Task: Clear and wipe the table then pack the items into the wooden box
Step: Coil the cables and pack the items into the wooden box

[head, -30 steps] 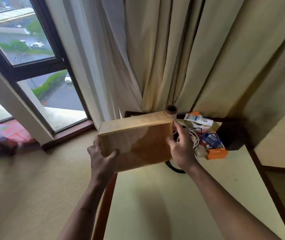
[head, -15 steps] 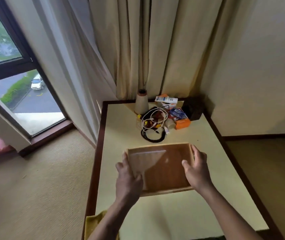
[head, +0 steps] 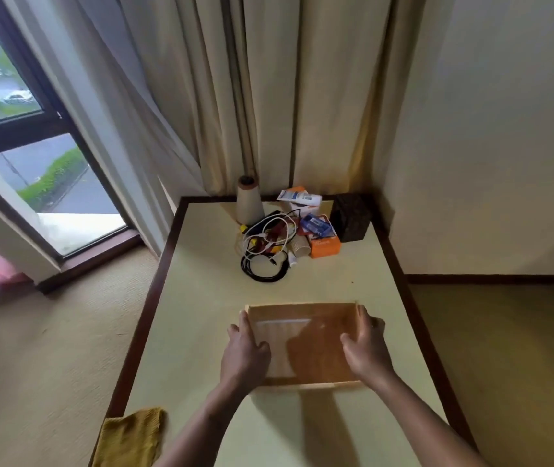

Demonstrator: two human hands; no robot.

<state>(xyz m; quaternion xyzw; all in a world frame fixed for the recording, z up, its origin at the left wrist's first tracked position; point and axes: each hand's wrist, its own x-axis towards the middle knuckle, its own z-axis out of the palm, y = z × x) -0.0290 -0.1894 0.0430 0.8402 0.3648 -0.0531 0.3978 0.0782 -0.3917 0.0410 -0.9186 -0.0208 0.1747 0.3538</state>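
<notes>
The open wooden box (head: 305, 335) rests flat on the cream table (head: 201, 298), near its middle, with nothing inside. My left hand (head: 245, 352) grips its left wall and my right hand (head: 366, 348) grips its right wall. At the table's far end lies a pile: a beige thread cone (head: 249, 202), tangled white and black cables (head: 265, 251), an orange carton (head: 324, 244) with a blue packet on it, a paper cup (head: 300, 246) on its side and a white tube (head: 299, 198). A yellow cloth (head: 130, 436) hangs over the near left corner.
A dark woven box (head: 349, 217) stands in the far right corner against the wall. Cream curtains (head: 268, 96) hang behind the table, a window (head: 16, 129) is to the left. Carpet surrounds the table on both sides.
The box was held up tilted in front of the pile; both hands have brought it down and toward me, and it now lies flat on the table.
</notes>
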